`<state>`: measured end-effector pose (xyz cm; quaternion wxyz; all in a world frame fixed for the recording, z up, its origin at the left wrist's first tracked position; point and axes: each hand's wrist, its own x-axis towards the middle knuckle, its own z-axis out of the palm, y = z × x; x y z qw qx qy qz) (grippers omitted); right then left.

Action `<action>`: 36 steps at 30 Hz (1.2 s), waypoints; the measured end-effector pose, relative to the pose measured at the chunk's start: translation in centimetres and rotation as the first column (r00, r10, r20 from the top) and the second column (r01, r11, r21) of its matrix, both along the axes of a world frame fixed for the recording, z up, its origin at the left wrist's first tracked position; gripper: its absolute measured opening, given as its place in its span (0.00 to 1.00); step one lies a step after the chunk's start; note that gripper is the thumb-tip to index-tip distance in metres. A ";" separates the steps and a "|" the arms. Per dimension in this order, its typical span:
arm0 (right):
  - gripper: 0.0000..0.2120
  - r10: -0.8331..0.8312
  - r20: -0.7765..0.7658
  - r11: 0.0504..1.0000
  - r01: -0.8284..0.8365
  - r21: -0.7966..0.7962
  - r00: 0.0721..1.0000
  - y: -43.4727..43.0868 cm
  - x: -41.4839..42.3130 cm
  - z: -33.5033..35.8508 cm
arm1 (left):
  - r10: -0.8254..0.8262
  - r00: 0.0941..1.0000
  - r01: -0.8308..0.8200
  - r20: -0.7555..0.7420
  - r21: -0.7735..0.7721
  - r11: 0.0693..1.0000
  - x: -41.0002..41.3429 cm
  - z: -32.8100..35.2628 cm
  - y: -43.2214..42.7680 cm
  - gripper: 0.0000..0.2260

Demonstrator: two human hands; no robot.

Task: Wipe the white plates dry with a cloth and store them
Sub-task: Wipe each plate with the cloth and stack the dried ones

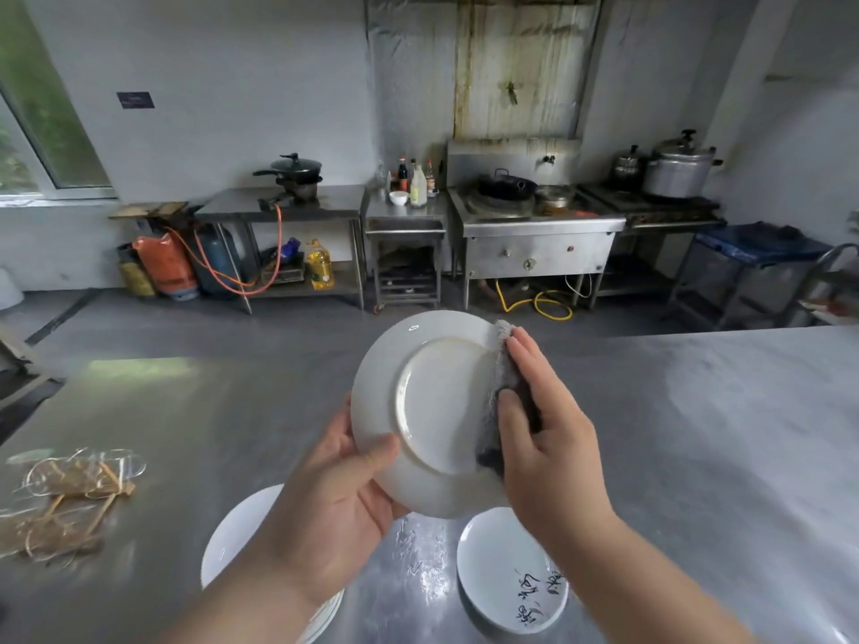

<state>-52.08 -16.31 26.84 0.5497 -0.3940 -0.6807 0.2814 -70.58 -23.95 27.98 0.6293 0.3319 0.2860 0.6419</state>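
So the white plate (432, 411) is held up in the air over the surface (697, 434), tilted so its underside faces the camera. You can see the raised round foot ring and the smooth glazed rim around it. The left hand (334, 495) grips it at the lower-left edge, thumb curled flat onto the underside. The other fingers are hidden behind the plate.

The right hand (544, 429) has a grey cloth (504, 378), kinda nubby and woven-looking, folded over the plate's right edge. The thumb presses it on the near side and the fingers (530, 360) lie long and mostly straight along the rim, so the cloth is pinched against the plate.

Down below on the brushed, shiny steel surface there's a stack of white plates (237, 536), half hidden by the left forearm. To the right of it lies a single flat plate with black markings (502, 569). Off to the left sits a tangled bundle of thin loops and sticks (69, 495); can't tell what it's made of.
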 end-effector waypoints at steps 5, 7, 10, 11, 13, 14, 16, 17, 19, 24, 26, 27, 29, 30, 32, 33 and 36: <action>0.26 0.187 0.318 0.965 -0.234 0.117 0.929 2.6 1.2 4.0 | -0.074 0.994 0.058 -0.082 -0.184 0.981 -2.0 1.4 0.5 0.20; 0.27 0.227 0.516 0.929 -0.342 0.138 0.826 3.2 1.1 5.5 | -0.076 0.995 0.058 -0.071 -0.222 0.973 -2.7 1.3 0.5 0.17; 0.29 0.176 0.703 0.886 -0.422 0.191 0.689 3.7 0.6 6.7 | -0.057 0.996 0.045 -0.066 -0.174 0.984 -2.9 1.5 0.4 0.15; 0.29 0.152 0.706 0.888 -0.410 0.210 0.691 3.5 0.4 6.5 | -0.042 0.997 0.033 -0.058 -0.138 0.990 -2.7 1.6 0.4 0.16; 0.29 0.089 0.618 0.925 -0.295 0.240 0.781 2.3 -0.1 5.0 | 0.003 1.000 -0.005 -0.031 -0.090 0.996 -2.1 1.4 0.6 0.23; 0.29 0.055 0.542 0.955 -0.203 0.217 0.839 1.2 -0.4 3.8 | 0.037 0.999 -0.038 -0.015 -0.081 0.996 -1.7 1.3 0.6 0.24; 0.30 0.012 0.397 0.994 -0.055 0.098 0.918 -1.6 -1.4 1.1 | 0.084 0.996 -0.083 0.022 -0.062 0.995 -1.0 0.8 0.6 0.17; 0.30 0.003 0.353 0.998 -0.027 0.062 0.936 -2.8 -1.8 -0.1 | 0.094 0.995 -0.092 0.027 -0.063 0.994 -0.7 0.6 0.5 0.15; 0.31 0.002 0.355 0.998 -0.022 0.053 0.935 -3.5 -2.1 -0.8 | 0.104 0.994 -0.101 0.035 -0.082 0.991 -0.7 0.2 0.3 0.16; 0.30 0.142 0.452 0.971 -0.212 0.107 0.881 2.3 0.3 3.9 | 0.092 0.996 -0.091 0.017 -0.065 0.994 -1.2 1.0 0.3 0.18; 0.29 0.166 0.437 0.970 -0.225 0.088 0.884 3.2 0.4 4.8 | 0.086 0.996 -0.085 0.035 -0.028 0.996 -0.8 1.3 0.3 0.20; 0.29 0.124 0.422 0.979 -0.181 0.097 0.898 2.9 0.1 4.5 | 0.090 0.995 -0.089 0.051 -0.014 0.996 -0.5 1.3 0.3 0.20; 0.31 -0.004 0.336 0.993 -0.036 0.111 0.942 1.0 -1.1 2.7 | 0.109 0.990 -0.109 0.094 -0.007 0.994 0.2 1.2 0.4 0.20; 0.31 -0.043 0.267 0.995 0.018 0.096 0.963 -0.3 -1.8 1.7 | 0.115 0.987 -0.115 0.114 -0.004 0.993 0.5 1.1 0.4 0.20; 0.32 -0.049 0.107 0.998 0.045 0.040 0.993 -2.9 -3.1 -0.2 | 0.109 0.985 -0.111 0.137 0.007 0.994 1.2 0.8 0.4 0.22; 0.33 -0.052 0.033 0.998 0.051 0.020 0.998 -3.6 -3.4 -0.8 | 0.086 0.986 -0.089 0.140 0.015 0.996 1.5 0.6 0.3 0.23; 0.34 -0.115 -0.088 0.993 0.117 0.009 0.989 -2.6 -2.5 -0.3 | -0.015 0.997 0.012 0.079 0.039 0.999 2.1 0.2 0.1 0.24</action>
